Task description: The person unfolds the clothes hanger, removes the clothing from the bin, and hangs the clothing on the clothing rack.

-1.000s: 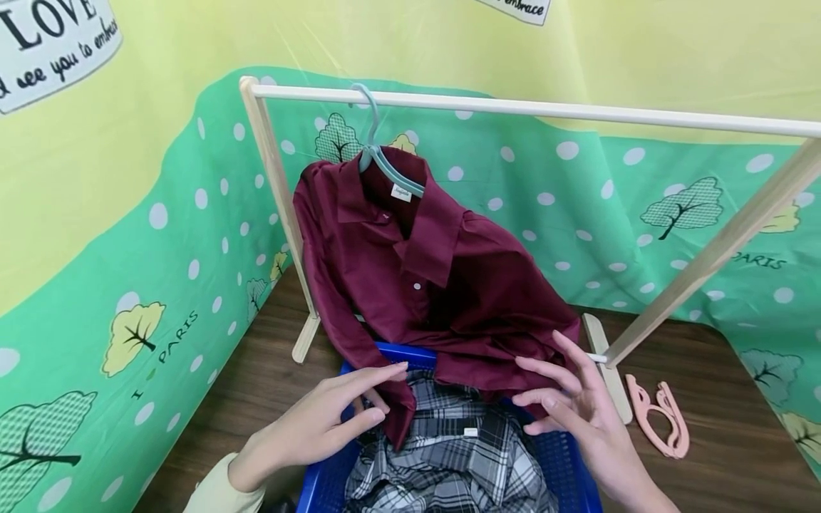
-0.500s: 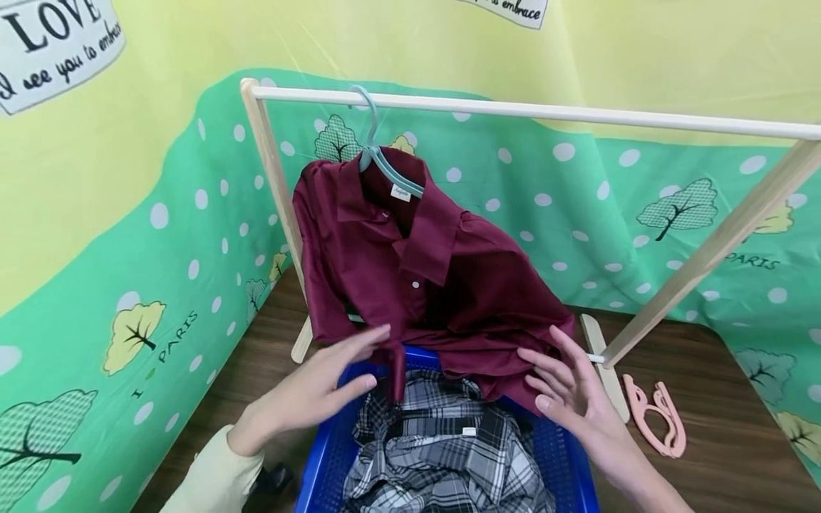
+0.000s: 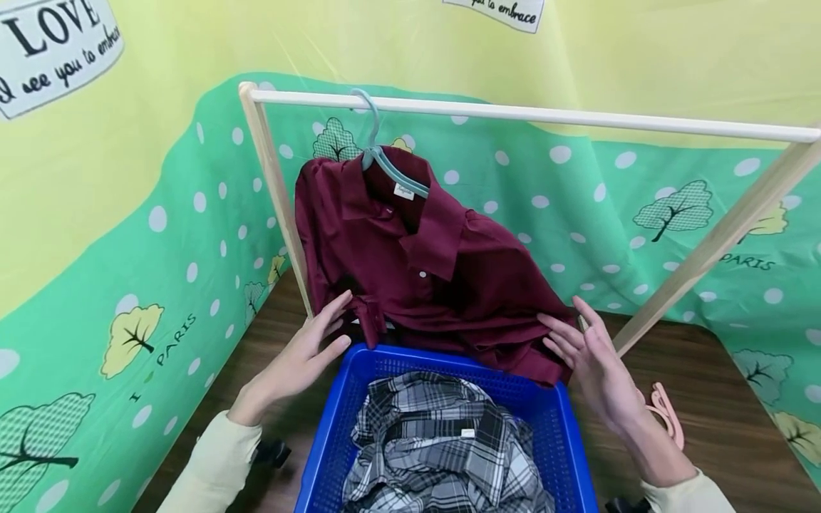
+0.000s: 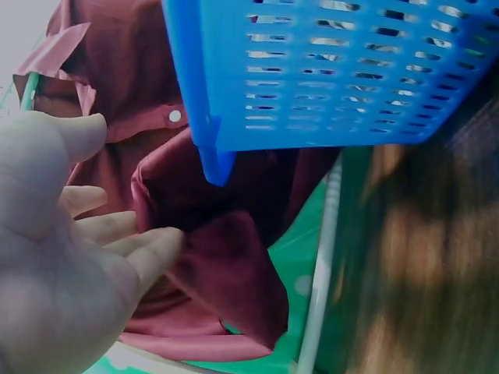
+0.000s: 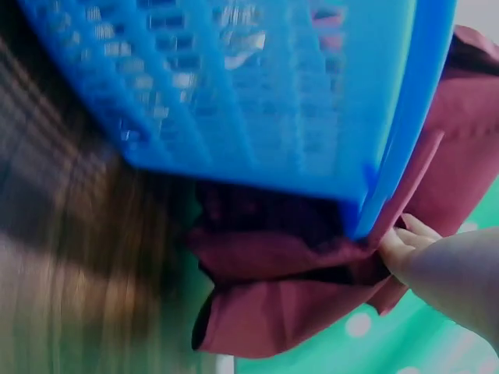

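A maroon collared shirt (image 3: 442,242) hangs from a teal hanger (image 3: 385,160) hooked over the white rail (image 3: 532,112) of a wooden rack. My left hand (image 3: 298,363) is at the shirt's lower left, fingers extended beside a sleeve. In the left wrist view, the fingertips of the left hand (image 4: 86,249) meet the maroon cloth. At the lower right of the shirt my right hand (image 3: 603,370) has its fingers stretched against the fabric. The right wrist view shows the right hand (image 5: 448,261) touching cloth beside the basket rim, its fingers partly hidden.
A blue plastic basket (image 3: 574,456) stands in front of the shirt, holding a grey plaid shirt (image 3: 449,449). On the dark wood surface (image 3: 725,385), a pink folding hanger (image 3: 668,413) lies partly behind the right hand. Rack posts (image 3: 272,192) flank the shirt. Patterned cloth (image 3: 192,164) covers the walls.
Both hands have moved outward and away from me. The maroon sleeves and hem have shifted from over the basket to its far edge, baring more of the plaid shirt and basket.
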`<action>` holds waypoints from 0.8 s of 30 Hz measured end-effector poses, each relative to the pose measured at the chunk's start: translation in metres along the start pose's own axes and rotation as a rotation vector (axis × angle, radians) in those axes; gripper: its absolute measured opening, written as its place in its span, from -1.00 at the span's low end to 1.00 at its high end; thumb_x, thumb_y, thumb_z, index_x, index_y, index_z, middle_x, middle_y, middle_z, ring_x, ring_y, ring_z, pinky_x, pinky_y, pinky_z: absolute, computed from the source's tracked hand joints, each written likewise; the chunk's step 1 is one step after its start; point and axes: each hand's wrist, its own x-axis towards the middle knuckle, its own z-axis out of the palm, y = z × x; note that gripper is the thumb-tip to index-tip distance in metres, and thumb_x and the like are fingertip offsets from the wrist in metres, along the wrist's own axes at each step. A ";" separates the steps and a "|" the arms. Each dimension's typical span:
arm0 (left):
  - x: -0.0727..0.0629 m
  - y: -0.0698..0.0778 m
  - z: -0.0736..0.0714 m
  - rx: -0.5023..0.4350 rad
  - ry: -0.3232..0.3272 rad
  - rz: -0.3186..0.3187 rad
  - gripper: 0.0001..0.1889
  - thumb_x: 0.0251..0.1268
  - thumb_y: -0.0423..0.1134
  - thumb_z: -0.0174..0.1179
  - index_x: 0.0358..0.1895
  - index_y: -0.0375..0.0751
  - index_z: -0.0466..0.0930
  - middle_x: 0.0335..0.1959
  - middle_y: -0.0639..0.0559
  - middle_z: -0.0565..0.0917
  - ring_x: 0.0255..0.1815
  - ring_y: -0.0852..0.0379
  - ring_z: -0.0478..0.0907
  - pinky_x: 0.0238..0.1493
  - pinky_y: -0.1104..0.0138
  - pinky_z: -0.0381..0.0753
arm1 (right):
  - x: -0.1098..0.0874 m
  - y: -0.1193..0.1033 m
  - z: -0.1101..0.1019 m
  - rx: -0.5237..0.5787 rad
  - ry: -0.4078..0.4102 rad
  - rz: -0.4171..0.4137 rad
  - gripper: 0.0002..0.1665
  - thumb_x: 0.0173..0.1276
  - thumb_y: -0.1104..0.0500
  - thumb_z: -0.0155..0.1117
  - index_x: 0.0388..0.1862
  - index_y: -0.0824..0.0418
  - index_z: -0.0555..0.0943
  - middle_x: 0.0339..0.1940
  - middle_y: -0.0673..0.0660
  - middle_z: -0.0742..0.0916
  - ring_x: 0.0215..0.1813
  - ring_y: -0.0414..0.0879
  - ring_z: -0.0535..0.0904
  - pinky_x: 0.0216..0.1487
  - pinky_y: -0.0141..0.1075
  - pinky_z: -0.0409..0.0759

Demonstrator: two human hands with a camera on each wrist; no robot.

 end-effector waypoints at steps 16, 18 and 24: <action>-0.034 -0.009 0.009 0.020 0.037 -0.014 -0.28 0.81 -0.35 0.06 0.85 0.05 0.04 0.79 -0.15 0.22 0.59 -0.26 0.50 0.46 0.36 0.55 | -0.028 0.014 -0.024 -0.120 -0.112 0.032 -0.31 0.90 0.10 -0.71 0.90 0.04 -0.24 0.68 0.04 0.54 0.64 -0.18 0.47 0.51 -0.41 0.44; -0.039 -0.008 0.012 0.010 0.054 -0.004 -0.26 0.78 -0.40 0.06 0.84 0.04 0.05 0.77 -0.12 0.27 0.58 -0.24 0.51 0.45 0.39 0.56 | -0.036 0.013 -0.020 -0.169 0.000 0.008 -0.34 0.91 0.15 -0.62 0.89 0.09 -0.12 0.58 0.04 0.65 0.55 -0.18 0.57 0.44 -0.43 0.48; -0.049 -0.007 0.020 -0.033 0.112 0.049 -0.24 0.76 -0.48 0.01 0.84 0.09 0.06 0.74 -0.09 0.34 0.52 -0.24 0.57 0.45 0.25 0.62 | -0.055 0.011 -0.010 -0.263 0.339 0.026 -0.51 0.91 0.26 -0.28 0.64 0.01 0.33 0.11 -0.01 0.87 0.09 -0.22 0.80 0.06 -0.45 0.68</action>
